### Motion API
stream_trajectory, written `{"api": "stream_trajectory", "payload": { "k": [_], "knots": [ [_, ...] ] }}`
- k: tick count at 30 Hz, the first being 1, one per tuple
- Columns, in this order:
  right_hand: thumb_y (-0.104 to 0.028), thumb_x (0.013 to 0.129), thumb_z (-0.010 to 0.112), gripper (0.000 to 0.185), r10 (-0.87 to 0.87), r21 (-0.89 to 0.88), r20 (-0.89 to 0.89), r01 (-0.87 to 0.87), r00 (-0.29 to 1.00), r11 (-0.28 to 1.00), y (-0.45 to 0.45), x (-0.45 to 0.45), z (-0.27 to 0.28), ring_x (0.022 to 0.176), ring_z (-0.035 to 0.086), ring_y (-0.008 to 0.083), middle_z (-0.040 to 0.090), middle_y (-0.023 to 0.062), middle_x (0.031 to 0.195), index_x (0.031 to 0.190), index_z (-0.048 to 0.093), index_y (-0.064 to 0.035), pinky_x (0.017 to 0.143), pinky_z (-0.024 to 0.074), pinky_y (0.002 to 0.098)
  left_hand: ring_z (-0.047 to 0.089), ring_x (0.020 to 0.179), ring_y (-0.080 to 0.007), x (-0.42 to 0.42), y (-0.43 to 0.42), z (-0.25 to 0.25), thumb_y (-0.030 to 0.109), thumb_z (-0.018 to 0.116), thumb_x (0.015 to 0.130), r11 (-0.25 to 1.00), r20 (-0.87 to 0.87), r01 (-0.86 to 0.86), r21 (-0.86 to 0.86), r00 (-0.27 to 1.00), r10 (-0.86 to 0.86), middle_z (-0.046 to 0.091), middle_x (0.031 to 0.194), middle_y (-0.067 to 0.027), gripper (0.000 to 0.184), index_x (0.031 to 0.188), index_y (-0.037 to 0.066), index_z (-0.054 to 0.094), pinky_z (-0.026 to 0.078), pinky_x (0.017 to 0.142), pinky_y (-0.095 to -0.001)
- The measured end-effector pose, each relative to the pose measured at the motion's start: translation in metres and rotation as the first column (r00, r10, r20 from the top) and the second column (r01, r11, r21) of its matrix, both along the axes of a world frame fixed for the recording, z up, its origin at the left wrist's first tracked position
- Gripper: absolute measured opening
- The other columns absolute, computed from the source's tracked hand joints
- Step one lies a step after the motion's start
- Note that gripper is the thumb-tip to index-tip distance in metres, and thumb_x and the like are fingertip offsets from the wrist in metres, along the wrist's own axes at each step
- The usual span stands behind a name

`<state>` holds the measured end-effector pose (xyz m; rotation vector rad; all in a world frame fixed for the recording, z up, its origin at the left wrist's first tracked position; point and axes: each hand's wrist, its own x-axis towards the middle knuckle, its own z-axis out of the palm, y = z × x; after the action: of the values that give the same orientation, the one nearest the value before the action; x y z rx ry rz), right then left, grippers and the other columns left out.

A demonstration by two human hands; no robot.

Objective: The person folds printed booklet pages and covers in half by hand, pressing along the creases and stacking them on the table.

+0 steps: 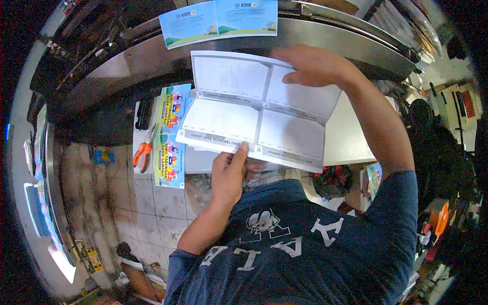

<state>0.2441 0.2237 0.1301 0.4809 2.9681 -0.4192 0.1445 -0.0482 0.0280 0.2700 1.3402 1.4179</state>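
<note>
A large printed sheet with four table-like panels is bent along a crosswise crease. My left hand pinches its near edge, thumb on top and fingers beneath. At the sheet's far right edge is my right hand, its fingers stretched out and apart, over or against the paper; whether it touches cannot be made out. Left of the sheet lie colourful printed covers, partly covered by it. Orange-handled pliers rest beside the covers.
Blue printed sheets lie beyond a curved metal machine surface. White paper is at the right, under my forearm. A dark object sits above the pliers. Tiled floor shows at the lower left.
</note>
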Motion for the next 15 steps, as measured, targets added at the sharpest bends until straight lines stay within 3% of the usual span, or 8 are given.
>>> {"api": "stream_trajectory", "payload": {
  "k": [2,3,6,8,9,11,12,15],
  "knots": [
    [-0.026,0.078,0.07,0.065,-0.085,-0.192,0.055,0.094,0.995,0.977,-0.018,-0.001,0.013,0.115,0.052,0.0392,0.058,0.022,0.12,0.134,0.044,-0.0057,0.099,0.0415,0.0454,0.07,0.084,-0.025,-0.001,0.015,0.017,0.028,0.05,0.099,0.985,0.105,-0.034,0.169,0.994,0.016,0.066,0.102,-0.0166,0.034,0.114,-0.002,0.053,0.056,0.064,-0.0293],
    [-0.026,0.078,0.07,0.065,-0.07,-0.192,0.06,0.08,0.996,0.978,-0.027,0.003,0.011,0.115,0.052,0.0392,0.058,0.022,0.12,0.134,0.044,-0.0057,0.099,0.0415,0.0454,0.064,0.104,-0.0264,-0.003,0.022,0.015,0.028,0.051,0.099,0.946,0.144,-0.02,0.324,0.989,-0.028,0.06,0.117,-0.0195,0.04,0.121,-0.004,0.05,0.054,0.079,-0.0351],
    [-0.025,0.077,0.071,0.066,0.028,-0.109,-0.22,-0.054,0.975,0.993,-0.045,0.013,0.009,0.108,0.056,0.0415,0.059,0.0262,0.113,0.133,0.042,-0.0039,0.093,0.0449,0.0476,0.051,0.123,-0.0262,-0.005,0.05,0.026,0.031,0.048,0.1,0.897,-0.015,0.087,0.432,0.996,-0.089,0.052,0.13,-0.0185,0.045,0.129,-0.004,0.046,0.046,0.093,-0.0388],
    [-0.024,0.077,0.072,0.065,0.021,0.013,0.065,-0.022,0.998,1.0,-0.052,0.01,0.02,0.103,0.059,0.0415,0.059,0.0289,0.109,0.131,0.042,-0.0027,0.088,0.0469,0.049,0.044,0.128,-0.0302,0.003,0.058,0.023,0.032,0.054,0.096,0.876,-0.363,0.182,0.446,0.932,-0.009,0.05,0.132,-0.0194,0.05,0.132,-0.002,0.045,0.041,0.099,-0.0408],
    [-0.024,0.077,0.072,0.065,0.016,0.008,0.063,-0.016,0.998,1.0,-0.052,0.005,0.018,0.103,0.059,0.0415,0.059,0.0289,0.109,0.131,0.042,-0.0027,0.088,0.0469,0.049,0.044,0.128,-0.0302,0.001,0.055,0.02,0.032,0.054,0.096,0.877,-0.364,0.188,0.441,0.931,-0.016,0.05,0.132,-0.0194,0.05,0.132,-0.002,0.045,0.041,0.099,-0.0408],
    [-0.023,0.076,0.073,0.066,-0.144,0.241,0.181,0.098,0.973,0.965,-0.039,-0.007,0.011,0.1,0.06,0.0409,0.06,0.027,0.109,0.131,0.042,-0.0025,0.088,0.0471,0.0489,0.043,0.127,-0.034,-0.005,0.049,0.013,0.033,0.062,0.088,0.89,-0.986,0.447,0.089,0.169,0.014,0.048,0.132,-0.0197,0.057,0.132,0.001,0.046,0.036,0.102,-0.0447],
    [-0.02,0.073,0.074,0.068,-0.076,0.286,0.074,0.052,0.994,0.957,-0.027,-0.006,-0.001,0.1,0.059,0.0402,0.061,0.0244,0.11,0.131,0.043,-0.0023,0.088,0.0472,0.0486,0.039,0.128,-0.0348,0.001,0.043,0.003,0.035,0.068,0.079,0.921,-0.989,0.376,-0.101,-0.141,-0.051,0.045,0.135,-0.0197,0.063,0.13,0.002,0.049,0.03,0.106,-0.0494],
    [-0.019,0.072,0.074,0.066,-0.018,0.152,0.013,0.015,1.0,0.988,-0.003,-0.011,-0.013,0.105,0.057,0.0402,0.061,0.023,0.111,0.129,0.045,-0.0022,0.091,0.0458,0.0475,0.035,0.131,-0.0365,-0.001,0.036,-0.01,0.039,0.064,0.083,0.886,-0.964,0.399,-0.237,-0.209,-0.164,0.042,0.14,-0.0184,0.063,0.132,0.003,0.048,0.027,0.108,-0.0505]
  ]
}}
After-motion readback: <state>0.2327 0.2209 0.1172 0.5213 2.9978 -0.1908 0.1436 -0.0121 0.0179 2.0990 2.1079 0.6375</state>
